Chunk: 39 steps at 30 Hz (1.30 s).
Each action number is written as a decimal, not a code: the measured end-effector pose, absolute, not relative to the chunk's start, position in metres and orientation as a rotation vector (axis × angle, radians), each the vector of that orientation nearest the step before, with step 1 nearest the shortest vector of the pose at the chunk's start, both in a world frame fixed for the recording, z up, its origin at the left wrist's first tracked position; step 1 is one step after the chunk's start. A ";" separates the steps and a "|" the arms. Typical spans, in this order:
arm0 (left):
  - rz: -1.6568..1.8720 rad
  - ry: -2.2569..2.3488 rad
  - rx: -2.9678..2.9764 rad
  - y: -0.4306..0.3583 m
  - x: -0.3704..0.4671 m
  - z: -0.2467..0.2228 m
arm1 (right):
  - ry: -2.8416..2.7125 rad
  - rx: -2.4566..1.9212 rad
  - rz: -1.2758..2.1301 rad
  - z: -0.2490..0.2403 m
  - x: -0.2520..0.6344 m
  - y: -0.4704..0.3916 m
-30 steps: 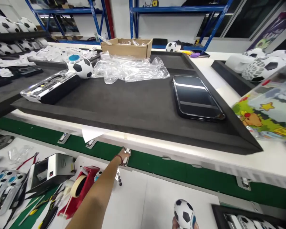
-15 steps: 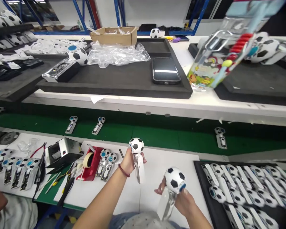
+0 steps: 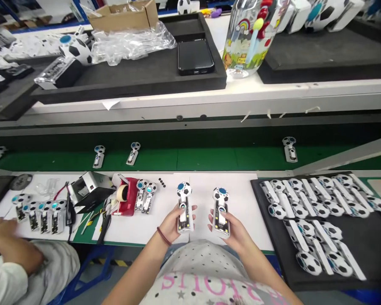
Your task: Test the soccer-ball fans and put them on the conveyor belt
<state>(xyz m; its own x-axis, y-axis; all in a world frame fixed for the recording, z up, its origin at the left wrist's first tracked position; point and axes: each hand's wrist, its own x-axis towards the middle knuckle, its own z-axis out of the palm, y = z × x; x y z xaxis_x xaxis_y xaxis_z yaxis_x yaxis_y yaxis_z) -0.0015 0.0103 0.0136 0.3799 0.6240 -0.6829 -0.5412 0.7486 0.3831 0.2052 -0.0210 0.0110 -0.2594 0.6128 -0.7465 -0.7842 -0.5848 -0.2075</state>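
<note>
Nearest us, both hands are full. Our left hand (image 3: 172,223) is wrapped round one football-headed gadget (image 3: 186,220), thumb on its front; our right hand (image 3: 236,228) grips a second gadget (image 3: 221,204) the same way. Both stand roughly upright, side by side and apart, over the white worktop (image 3: 200,184).

Change: half a second ago the two showed us ball-patterned backs and the right one hung lower. Now both are turned so blue discs and circuit sides face us, nearly level. We judge the work has gone from picking up to having a matched pair in view.

To our right, a black tray (image 3: 376,258) carries rows of similar gadgets (image 3: 308,263). To our left, two more (image 3: 148,199) lie just beside the red tape dispenser (image 3: 131,199); farther left, a co-worker's hand (image 3: 0,233) is blurred, grip can't be told.

Beyond, the green strip (image 3: 206,159) bears a few gadgets, well apart. Farthest, on the raised shelf: phone (image 3: 195,57), bottle (image 3: 239,57), plastic bags (image 3: 127,45), cardboard box (image 3: 127,19).
</note>
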 end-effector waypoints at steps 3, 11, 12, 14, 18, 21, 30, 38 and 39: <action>0.769 0.891 0.166 0.000 0.002 0.023 | 0.170 -1.007 1.949 0.014 0.205 -0.025; 0.851 0.920 0.308 -0.012 0.022 0.054 | -0.096 -0.894 2.023 0.039 0.205 -0.031; 0.867 0.911 0.325 -0.014 0.023 0.057 | -0.111 -0.890 2.029 0.041 0.204 -0.032; 0.882 0.897 0.356 -0.016 0.025 0.064 | -0.147 -0.886 2.032 0.046 0.203 -0.033; 0.865 0.913 0.377 -0.020 0.029 0.077 | -0.256 -0.899 2.022 0.056 0.201 -0.034; 0.863 0.928 0.404 -0.022 0.029 0.081 | -0.284 -0.897 2.030 0.062 0.202 -0.035; 0.817 0.979 0.473 -0.022 0.027 0.086 | -0.313 -0.851 2.042 0.069 0.205 -0.037; 0.808 0.975 0.501 -0.021 0.026 0.088 | -0.272 -0.845 2.065 0.078 0.202 -0.036; 0.801 0.973 0.502 -0.022 0.026 0.089 | -0.268 -0.865 2.064 0.078 0.202 -0.036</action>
